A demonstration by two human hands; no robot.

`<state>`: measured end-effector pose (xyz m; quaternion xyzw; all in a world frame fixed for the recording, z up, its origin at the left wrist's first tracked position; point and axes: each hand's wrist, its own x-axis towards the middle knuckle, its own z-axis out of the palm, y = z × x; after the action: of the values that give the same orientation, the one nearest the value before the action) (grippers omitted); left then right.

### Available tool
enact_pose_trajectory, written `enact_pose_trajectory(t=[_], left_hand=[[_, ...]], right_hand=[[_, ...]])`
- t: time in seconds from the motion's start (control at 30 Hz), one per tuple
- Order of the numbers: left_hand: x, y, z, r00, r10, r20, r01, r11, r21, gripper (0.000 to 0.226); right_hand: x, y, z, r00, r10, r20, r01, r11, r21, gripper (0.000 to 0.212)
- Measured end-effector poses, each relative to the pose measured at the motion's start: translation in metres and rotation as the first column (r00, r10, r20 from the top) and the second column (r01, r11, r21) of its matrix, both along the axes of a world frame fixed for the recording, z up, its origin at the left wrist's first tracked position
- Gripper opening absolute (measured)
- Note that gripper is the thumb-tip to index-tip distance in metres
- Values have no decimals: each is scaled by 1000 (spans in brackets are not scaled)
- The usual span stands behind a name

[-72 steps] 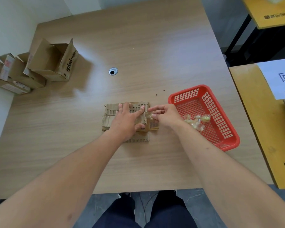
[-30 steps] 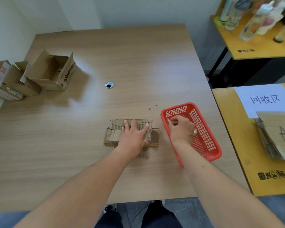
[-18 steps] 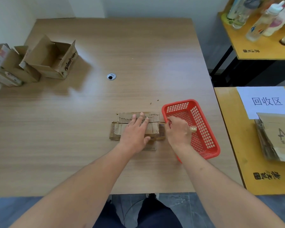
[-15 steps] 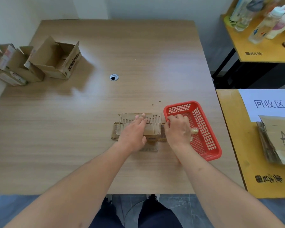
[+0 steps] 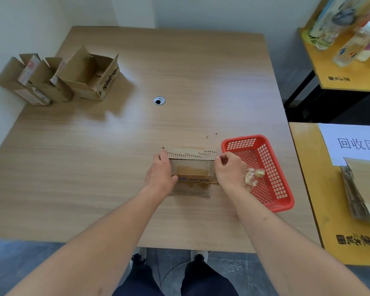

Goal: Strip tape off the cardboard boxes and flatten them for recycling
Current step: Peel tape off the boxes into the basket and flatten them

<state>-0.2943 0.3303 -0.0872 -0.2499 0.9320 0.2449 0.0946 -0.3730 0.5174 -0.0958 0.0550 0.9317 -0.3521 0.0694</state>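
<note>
**Head view: flattened box gripped at both ends**

On the wooden table [image 5: 179,82], near centre: flattened box [image 5: 191,167], just left of the red basket [image 5: 271,201] holding crumpled tape [image 5: 253,175]. Probably light, stiff along the flutes, soft at torn edges; best taken by the short ends. Left hand [image 5: 159,175] wrapped round the left end. Right hand [image 5: 230,169] curled at the right end, apparently pinching it. Far left: open boxes [image 5: 90,80], not yet flattened.

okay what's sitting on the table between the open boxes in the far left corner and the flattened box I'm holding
Mostly bare wood. The head view shows only the round cable hole in the table between the open boxes and the flattened box; nothing else lies on that stretch.
</note>
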Motion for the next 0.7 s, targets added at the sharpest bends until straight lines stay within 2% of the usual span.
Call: enact_pose_trajectory(t=[0.13, 0.2, 0.27, 0.37, 0.43, 0.47, 0.57, 0.7], left_hand=[[2, -2, -3, 997, 60, -40, -56, 996, 76, 51], [5, -4, -6, 999, 34, -38, -32, 998, 53, 33], [7, -6, -13, 1000, 2, -26, -2, 999, 34, 32], [10, -8, -24, 1000, 7, -30, -5, 997, 75, 27], [11, -8, -26, 999, 6, -37, -2, 996, 92, 24], [11, -7, -26, 999, -9, -48, 13, 996, 92, 27], [14, -5, -21, 997, -38, -60, 44, 993, 105, 36], [20, -6, -21, 996, -80, -26, 82, 993, 89, 42]], right_hand=[[0, -5, 6, 993, -74, 88, 75, 997, -18, 30], [3, -7, 10, 992, -87, 95, 90, 996, -26, 40], [7, -8, 13, 992, -64, 106, 69, 997, -44, 45], [11, -11, 15, 993, 35, 116, -30, 999, -44, 38], [13, -13, 15, 988, 98, 119, -92, 994, -59, 19], [15, -13, 17, 984, 127, 124, -120, 991, -67, 18], [20, -13, 20, 977, 166, 135, -155, 984, -86, 53], [26, -17, 19, 957, 220, 186, -214, 975, -53, 76]])
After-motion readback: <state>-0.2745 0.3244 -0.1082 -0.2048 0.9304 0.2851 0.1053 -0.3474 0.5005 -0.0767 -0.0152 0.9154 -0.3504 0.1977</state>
